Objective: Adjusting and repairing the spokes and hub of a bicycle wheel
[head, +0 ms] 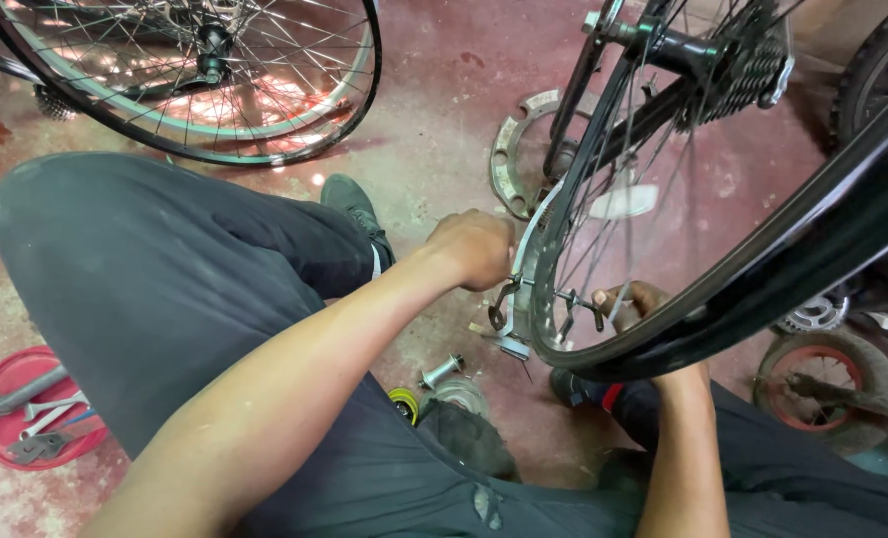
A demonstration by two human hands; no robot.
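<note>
A bicycle wheel with a silver rim (536, 299) and black tyre (793, 259) stands before me, its cassette (753, 60) up top. My left hand (476, 247) is closed at the rim's left side, by a small metal wrench (504, 297) on the brake fitting. My right hand (631, 304) reaches behind the rim through the spokes and grips a small tool at the same fitting; its fingers are partly hidden by the tyre.
A second wheel (265, 110) lies at top left. A red bowl (25, 384) with tools sits at lower left. A metal ring (512, 149), an axle part (442, 371) and a small red-hubbed wheel (828, 384) lie on the floor.
</note>
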